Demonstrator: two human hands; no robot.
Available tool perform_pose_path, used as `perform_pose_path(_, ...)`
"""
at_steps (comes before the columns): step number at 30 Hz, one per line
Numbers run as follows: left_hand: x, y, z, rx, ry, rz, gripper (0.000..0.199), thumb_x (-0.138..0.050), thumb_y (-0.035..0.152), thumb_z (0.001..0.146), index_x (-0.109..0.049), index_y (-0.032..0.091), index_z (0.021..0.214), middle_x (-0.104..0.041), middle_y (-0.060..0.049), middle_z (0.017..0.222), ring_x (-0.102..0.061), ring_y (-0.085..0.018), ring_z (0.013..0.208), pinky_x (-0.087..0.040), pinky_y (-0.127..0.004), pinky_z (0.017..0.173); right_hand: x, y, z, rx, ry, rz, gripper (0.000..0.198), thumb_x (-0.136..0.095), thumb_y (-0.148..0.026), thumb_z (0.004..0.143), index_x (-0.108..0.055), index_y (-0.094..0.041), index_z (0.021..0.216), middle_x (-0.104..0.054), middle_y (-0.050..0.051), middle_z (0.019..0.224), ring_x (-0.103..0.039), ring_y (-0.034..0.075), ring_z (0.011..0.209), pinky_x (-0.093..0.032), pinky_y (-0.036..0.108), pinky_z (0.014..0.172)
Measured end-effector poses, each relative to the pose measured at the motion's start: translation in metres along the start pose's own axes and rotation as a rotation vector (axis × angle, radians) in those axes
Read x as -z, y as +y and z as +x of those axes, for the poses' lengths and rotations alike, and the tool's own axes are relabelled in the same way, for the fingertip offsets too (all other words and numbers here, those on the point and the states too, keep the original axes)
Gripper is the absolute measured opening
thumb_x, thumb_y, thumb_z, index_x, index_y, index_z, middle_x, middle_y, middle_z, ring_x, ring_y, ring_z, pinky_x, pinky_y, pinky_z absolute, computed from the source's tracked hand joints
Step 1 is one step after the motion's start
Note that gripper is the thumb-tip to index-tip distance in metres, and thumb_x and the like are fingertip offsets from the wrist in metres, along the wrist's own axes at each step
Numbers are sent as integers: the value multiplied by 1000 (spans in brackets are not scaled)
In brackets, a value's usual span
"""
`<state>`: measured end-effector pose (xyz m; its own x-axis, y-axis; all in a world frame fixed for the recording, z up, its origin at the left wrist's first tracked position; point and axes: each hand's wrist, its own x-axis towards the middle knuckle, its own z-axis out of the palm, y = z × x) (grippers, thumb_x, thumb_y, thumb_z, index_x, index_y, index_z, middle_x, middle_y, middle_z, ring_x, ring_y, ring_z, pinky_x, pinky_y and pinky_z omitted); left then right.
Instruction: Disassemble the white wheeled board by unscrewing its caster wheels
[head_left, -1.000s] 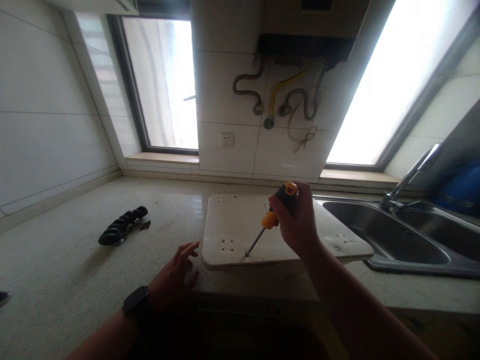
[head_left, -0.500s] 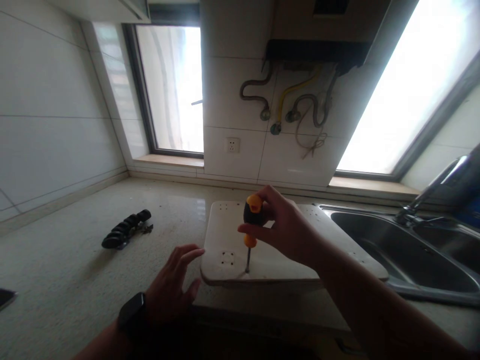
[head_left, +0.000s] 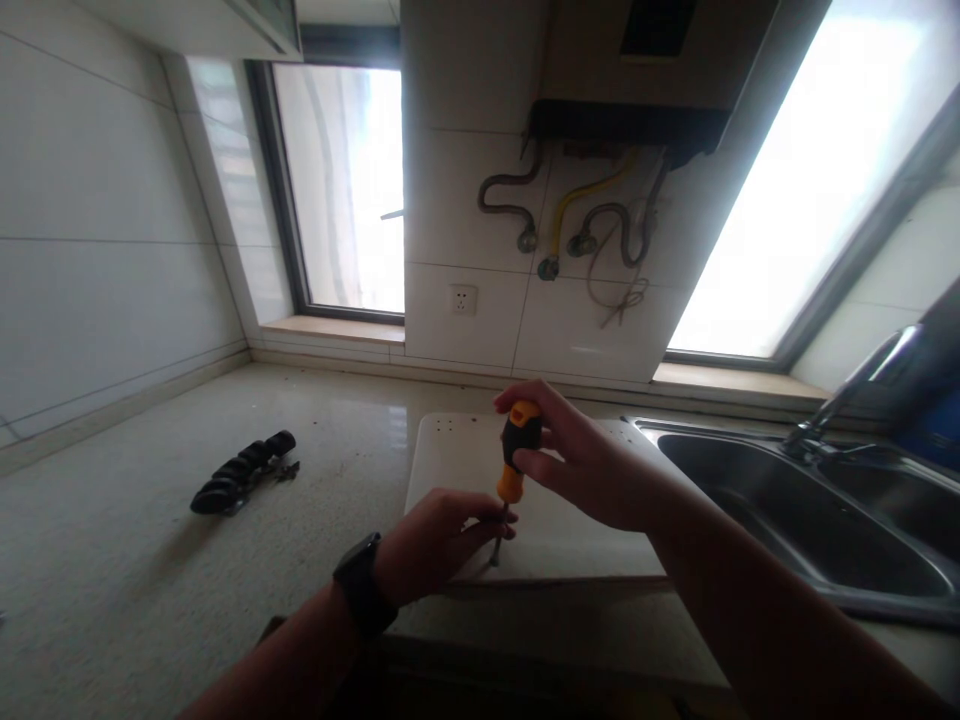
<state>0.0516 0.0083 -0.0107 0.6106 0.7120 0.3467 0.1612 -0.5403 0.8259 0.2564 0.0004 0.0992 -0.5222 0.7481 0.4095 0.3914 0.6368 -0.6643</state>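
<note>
A screwdriver [head_left: 523,430] with a yellow and black handle stands slightly tilted over a white board [head_left: 457,465]. Fingers of my right hand [head_left: 581,455] are wrapped round its handle. Lower down, my left hand [head_left: 450,535], with a black watch at the wrist, pinches the metal shaft between thumb and fingers. The shaft's tip meets the board near its front edge; whatever screw sits under it is too small to make out. My left hand covers the board's front left corner.
Left on the counter lies a row of black casters [head_left: 244,472] with small metal pieces [head_left: 289,470] beside it. A steel sink [head_left: 660,430] with a faucet [head_left: 840,390] is at the right. Pipes [head_left: 510,208] and a socket [head_left: 462,299] are on the back wall.
My left hand has moved right from the board's left edge and now pinches the screwdriver's shaft. My right hand has shifted its hold on the handle, which leans a little more to the right.
</note>
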Motion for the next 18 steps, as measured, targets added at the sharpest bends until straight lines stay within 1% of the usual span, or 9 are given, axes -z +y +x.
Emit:
perform_pose_path(3, -3, -2, -1, 45, 42, -32, 15, -66, 28, 95, -78, 21, 101, -81, -3, 100, -75, -19, 95, -55, -30, 88, 1, -6, -2, -33, 35, -109, 43, -67, -34, 92, -53, -29, 132, -60, 6, 112, -66, 14, 80, -58, 29, 69)
perform_pose_path(5, -5, -2, -2, 69, 67, -43, 13, -68, 28, 94, -78, 21, 98, -81, -2, 98, -75, -19, 92, -54, -29, 86, 0, -10, -2, -66, 55, -111, 48, -69, -39, 91, -51, -29, 135, -62, 5, 105, -64, 14, 74, -56, 28, 65)
perform_pose_path(7, -7, 0, -3, 100, 96, -29, 12, -70, 28, 93, -78, 20, 93, -80, -2, 95, -74, -18, 90, -52, -29, 85, -2, -13, -2, -100, 82, -89, 50, -70, -37, 90, -49, -27, 133, -63, 3, 99, -65, 14, 75, -57, 28, 66)
perform_pose_path(8, -8, 1, -3, 118, 115, -14, 11, -71, 28, 91, -77, 20, 91, -80, -2, 93, -73, -18, 88, -52, -29, 83, -3, -14, -3, -112, 92, -62, 48, -70, -33, 90, -48, -27, 132, -64, 3, 100, -67, 15, 79, -57, 29, 69)
perform_pose_path(11, -12, 4, -3, 174, 182, 38, 12, -73, 30, 88, -75, 18, 86, -78, -1, 85, -70, -16, 78, -49, -27, 74, -5, -13, -4, -102, 81, 87, 42, -63, -23, 92, -47, -28, 130, -66, 5, 112, -70, 18, 94, -59, 32, 80)
perform_pose_path(13, -14, 4, -3, 212, 219, 66, 16, -75, 33, 86, -73, 18, 83, -76, 0, 80, -67, -15, 72, -47, -26, 68, -6, -12, -5, -82, 62, 148, 38, -61, -21, 93, -50, -28, 128, -65, 6, 119, -70, 18, 99, -59, 35, 86)
perform_pose_path(14, -15, 4, -2, 224, 232, 76, 18, -76, 35, 85, -72, 17, 82, -75, 0, 79, -66, -15, 70, -47, -26, 66, -7, -11, -5, -77, 63, 134, 37, -63, -23, 92, -52, -27, 127, -65, 6, 119, -70, 19, 100, -59, 35, 88)
perform_pose_path(16, -17, 4, -2, 230, 245, 85, 22, -77, 38, 84, -71, 17, 81, -74, 0, 78, -65, -14, 68, -46, -26, 65, -8, -12, -6, -94, 88, 52, 38, -70, -29, 88, -57, -26, 124, -66, 5, 112, -70, 18, 95, -59, 35, 85)
perform_pose_path(18, -17, 4, -2, 225, 244, 80, 24, -77, 39, 84, -70, 17, 80, -74, -1, 78, -65, -15, 70, -47, -27, 67, -9, -12, -6, -140, 118, 2, 45, -75, -34, 85, -58, -25, 125, -66, 3, 101, -69, 17, 85, -60, 33, 76)
